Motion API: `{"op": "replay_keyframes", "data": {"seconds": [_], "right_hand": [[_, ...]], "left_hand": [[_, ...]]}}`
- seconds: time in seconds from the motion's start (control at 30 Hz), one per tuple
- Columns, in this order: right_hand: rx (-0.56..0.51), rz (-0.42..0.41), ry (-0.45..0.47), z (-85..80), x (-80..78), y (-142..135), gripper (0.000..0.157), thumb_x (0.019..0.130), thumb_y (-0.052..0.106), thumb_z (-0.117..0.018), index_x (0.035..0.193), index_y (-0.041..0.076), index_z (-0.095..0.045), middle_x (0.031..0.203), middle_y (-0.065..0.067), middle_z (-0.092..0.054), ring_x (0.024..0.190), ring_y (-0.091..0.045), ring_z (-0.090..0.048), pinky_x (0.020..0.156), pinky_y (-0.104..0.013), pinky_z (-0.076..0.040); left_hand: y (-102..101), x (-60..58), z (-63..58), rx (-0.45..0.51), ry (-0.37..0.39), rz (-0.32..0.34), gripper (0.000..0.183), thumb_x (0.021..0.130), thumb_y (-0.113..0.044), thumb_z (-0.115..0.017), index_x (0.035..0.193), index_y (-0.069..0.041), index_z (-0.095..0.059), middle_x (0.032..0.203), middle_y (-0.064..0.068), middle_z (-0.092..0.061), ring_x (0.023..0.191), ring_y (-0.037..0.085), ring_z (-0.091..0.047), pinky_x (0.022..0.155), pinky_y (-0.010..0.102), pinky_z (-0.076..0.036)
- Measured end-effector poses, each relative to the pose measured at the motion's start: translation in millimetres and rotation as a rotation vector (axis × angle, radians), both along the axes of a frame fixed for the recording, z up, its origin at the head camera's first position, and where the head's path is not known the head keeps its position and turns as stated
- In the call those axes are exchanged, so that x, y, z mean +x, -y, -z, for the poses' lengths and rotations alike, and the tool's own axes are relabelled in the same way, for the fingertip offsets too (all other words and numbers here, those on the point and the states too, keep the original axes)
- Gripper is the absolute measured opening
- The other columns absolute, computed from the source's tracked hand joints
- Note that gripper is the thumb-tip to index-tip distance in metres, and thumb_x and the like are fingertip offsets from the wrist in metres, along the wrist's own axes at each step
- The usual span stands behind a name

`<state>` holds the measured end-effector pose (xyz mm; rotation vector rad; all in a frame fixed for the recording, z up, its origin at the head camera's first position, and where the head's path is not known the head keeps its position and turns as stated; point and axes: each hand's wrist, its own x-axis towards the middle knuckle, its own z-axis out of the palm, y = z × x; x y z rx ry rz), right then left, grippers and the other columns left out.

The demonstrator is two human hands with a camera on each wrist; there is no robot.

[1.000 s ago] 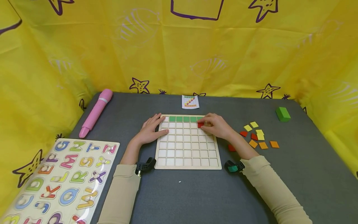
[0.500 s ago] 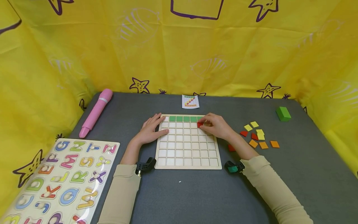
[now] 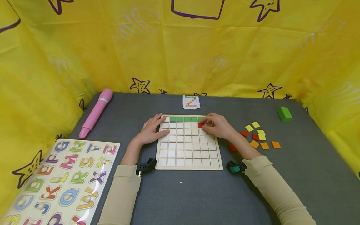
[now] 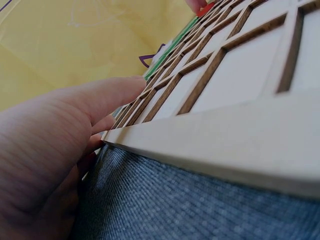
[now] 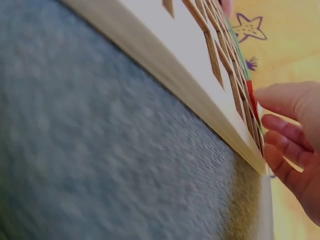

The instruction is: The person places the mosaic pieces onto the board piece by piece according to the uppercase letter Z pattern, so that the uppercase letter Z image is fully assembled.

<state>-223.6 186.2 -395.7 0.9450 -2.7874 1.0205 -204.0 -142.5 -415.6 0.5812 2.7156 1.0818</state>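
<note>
A wooden grid board (image 3: pixel 184 154) with white square cells lies on the dark table. Green square tiles (image 3: pixel 180 119) fill several cells of its far row. My left hand (image 3: pixel 151 130) rests over the board's left edge, fingers extended, thumb reaching onto the cells; the left wrist view shows this thumb (image 4: pixel 110 95) along the frame. At the board's upper right, my right hand (image 3: pixel 217 125) pinches a red tile (image 3: pixel 200 125) in the second row, just below the green ones. In the right wrist view the thumb (image 5: pixel 282 99) meets the red tile (image 5: pixel 252 96); the hand hides nearby cells.
Loose yellow tiles (image 3: pixel 249 128), red tiles (image 3: pixel 255 137) and orange tiles (image 3: pixel 264 146) lie right of the board. A green block (image 3: pixel 285 114) stands farther right. Behind the board is a small pattern card (image 3: pixel 191 102). An alphabet puzzle (image 3: pixel 67 178) and pink microphone (image 3: pixel 97 112) lie left.
The red tile under my right fingers has shifted very slightly to the left. My left hand and the board have stayed in place.
</note>
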Motion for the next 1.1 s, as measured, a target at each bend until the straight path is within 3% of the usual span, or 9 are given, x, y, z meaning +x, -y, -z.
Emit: {"op": "replay_keyframes", "data": {"seconds": [0.17,0.33,0.67,0.87,1.1], "right_hand": [[-0.003,-0.003,0.001,0.7,1.3,7,0.022,0.088,0.016,-0.075,0.106,0.005,-0.073,0.099,-0.01,-0.063,0.082,-0.023,-0.057,0.07,-0.036,-0.048],[-0.01,-0.018,-0.021,1.9,0.9,7,0.017,0.087,0.01,-0.074,0.103,0.004,-0.073,0.098,-0.01,-0.063,0.08,-0.023,-0.056,0.069,-0.036,-0.049],[-0.059,0.004,0.069,3.5,0.6,1,0.019,0.089,0.008,-0.071,0.108,0.006,-0.073,0.099,-0.008,-0.065,0.087,-0.022,-0.058,0.078,-0.038,-0.052],[-0.133,0.065,0.106,2.4,4.3,-10,0.019,0.092,0.011,-0.067,0.11,0.007,-0.072,0.105,-0.006,-0.068,0.092,-0.021,-0.061,0.082,-0.039,-0.052],[-0.115,0.176,0.084,-4.2,9.1,-33,0.017,0.094,0.012,-0.066,0.109,0.006,-0.072,0.109,-0.009,-0.069,0.093,-0.023,-0.064,0.082,-0.041,-0.055]], "left_hand": [[1,-0.6,1.3,-0.004,-0.006,0.0,0.072,0.095,-0.034,-0.062,0.152,-0.003,-0.032,0.16,0.017,-0.016,0.148,0.032,-0.006,0.116,0.051,-0.001],[0,-0.9,2.0,-0.009,-0.005,0.005,0.073,0.095,-0.035,-0.061,0.153,-0.004,-0.031,0.161,0.017,-0.016,0.149,0.031,-0.006,0.116,0.051,-0.001],[0,-0.1,0.4,-0.008,0.007,0.0,0.073,0.095,-0.036,-0.061,0.153,-0.005,-0.031,0.161,0.016,-0.015,0.149,0.03,-0.005,0.116,0.05,-0.001],[0,0.5,0.4,-0.008,0.002,0.001,0.073,0.095,-0.035,-0.062,0.153,-0.004,-0.03,0.161,0.016,-0.015,0.149,0.031,-0.005,0.116,0.051,-0.001],[1,0.9,-0.2,-0.002,0.001,-0.002,0.072,0.095,-0.034,-0.062,0.153,-0.004,-0.031,0.161,0.017,-0.015,0.149,0.032,-0.005,0.116,0.052,-0.001]]}}
